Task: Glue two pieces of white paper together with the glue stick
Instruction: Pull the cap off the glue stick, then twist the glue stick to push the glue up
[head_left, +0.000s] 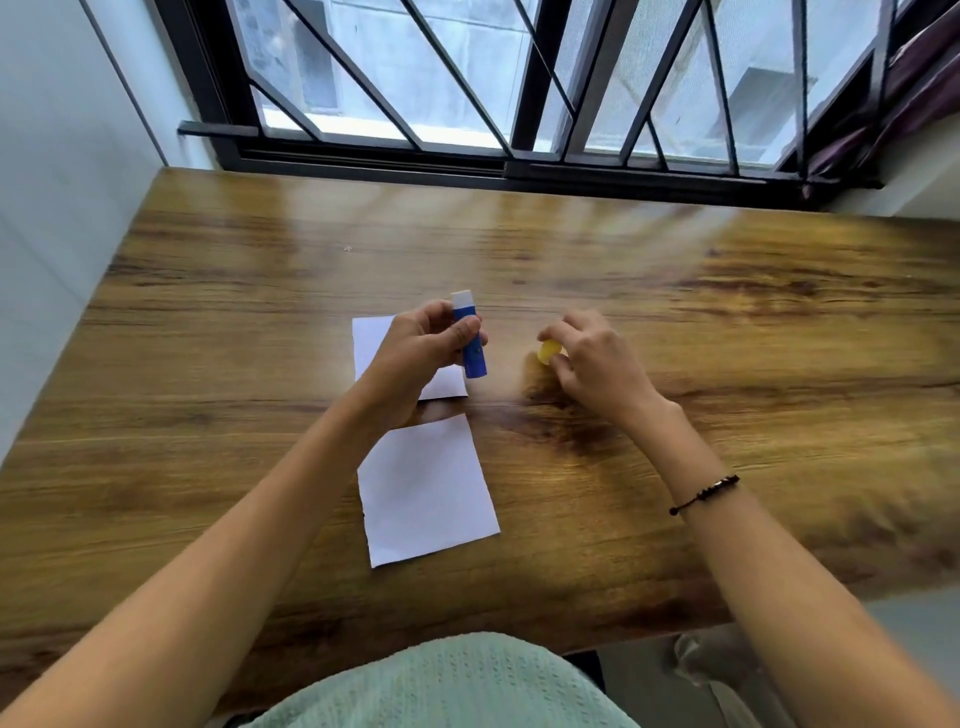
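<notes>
Two pieces of white paper lie on the wooden table (727, 322). The nearer paper (426, 493) is fully visible; the farther paper (371, 343) is partly covered by my left hand (415, 353). That hand grips a blue glue stick (471, 343) upright above the farther paper, its white glue end uncapped and pointing away from me. To the right, my right hand (597, 364) holds the yellow cap (548, 352) in its fingertips, low over the table and apart from the stick.
A black barred window (519, 78) runs along the table's far edge. A white wall (52, 208) borders the left side. The table's near edge meets my green clothing (447, 686).
</notes>
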